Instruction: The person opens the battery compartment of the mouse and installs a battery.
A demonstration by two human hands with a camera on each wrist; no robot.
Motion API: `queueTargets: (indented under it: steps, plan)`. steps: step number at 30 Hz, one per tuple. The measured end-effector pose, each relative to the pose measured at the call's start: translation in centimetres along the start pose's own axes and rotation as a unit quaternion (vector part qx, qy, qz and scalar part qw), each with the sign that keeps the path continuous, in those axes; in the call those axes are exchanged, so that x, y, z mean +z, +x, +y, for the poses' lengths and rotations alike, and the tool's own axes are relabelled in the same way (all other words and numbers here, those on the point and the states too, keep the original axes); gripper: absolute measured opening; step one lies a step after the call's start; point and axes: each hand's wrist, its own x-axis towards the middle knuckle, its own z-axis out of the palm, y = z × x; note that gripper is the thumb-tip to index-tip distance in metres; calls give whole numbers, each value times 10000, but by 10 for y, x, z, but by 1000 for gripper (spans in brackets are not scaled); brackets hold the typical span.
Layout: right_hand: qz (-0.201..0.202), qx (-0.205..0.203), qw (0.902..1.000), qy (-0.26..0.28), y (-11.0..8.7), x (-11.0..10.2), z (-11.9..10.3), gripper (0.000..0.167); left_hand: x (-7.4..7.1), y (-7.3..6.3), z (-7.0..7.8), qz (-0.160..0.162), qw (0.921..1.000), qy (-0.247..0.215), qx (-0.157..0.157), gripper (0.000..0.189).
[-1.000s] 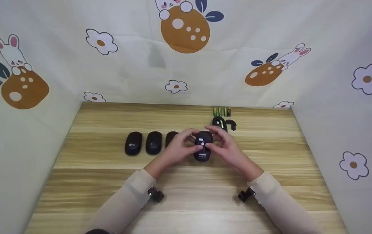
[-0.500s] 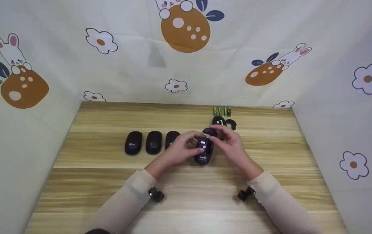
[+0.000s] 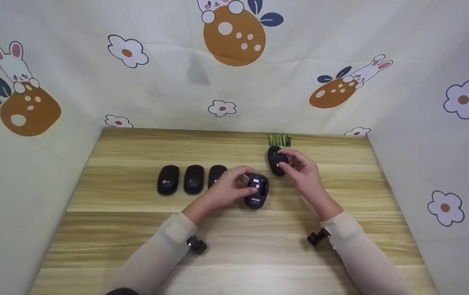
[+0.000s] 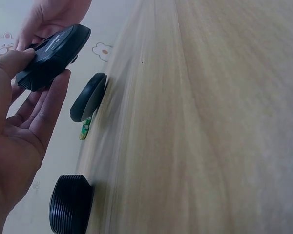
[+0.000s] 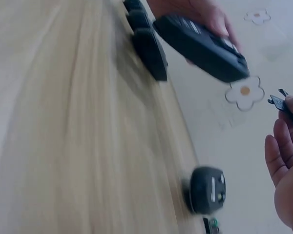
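My left hand [image 3: 228, 184] holds a black computer mouse [image 3: 257, 196] underside up, thumb on its base. A dark open slot shows along the right of that underside. To the right, my right hand [image 3: 306, 174] pinches a dark battery cover [image 5: 279, 103] between thumb and fingers. In the head view the cover sits over another upturned mouse [image 3: 274, 168] lying on the table; whether they touch I cannot tell. The held mouse [image 5: 202, 46] is raised off the table in the right wrist view.
Black mice stand in a row at left: one [image 3: 168, 180], a second [image 3: 194, 180] and a third [image 3: 217, 175] partly behind my left hand. Several green batteries [image 3: 279, 140] lie near the back edge of the wooden table [image 3: 136, 229]. Printed cloth walls [image 3: 156, 82] enclose it.
My right hand has lifted the cover off the held mouse and carried it right and away, above the upturned mouse. The loose cover on the table is now hidden. My left hand stays nearly still.
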Motion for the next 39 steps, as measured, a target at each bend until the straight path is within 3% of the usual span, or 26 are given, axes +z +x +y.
queueTargets:
  steps: [14, 25, 39]
  plan:
    - [369, 386, 9971, -545, 23, -65, 17, 32, -1, 1, 0, -27, 9999, -104, -128, 48]
    - [34, 952, 9856, -1395, 34, -94, 32, 37, -1, 1, 0, -14, 9998, -101, -181, 48]
    - [-554, 1215, 9691, -2072, 46, -113, 58, 38, -2, 1, 0, 0, 10000, 50, -37, 46]
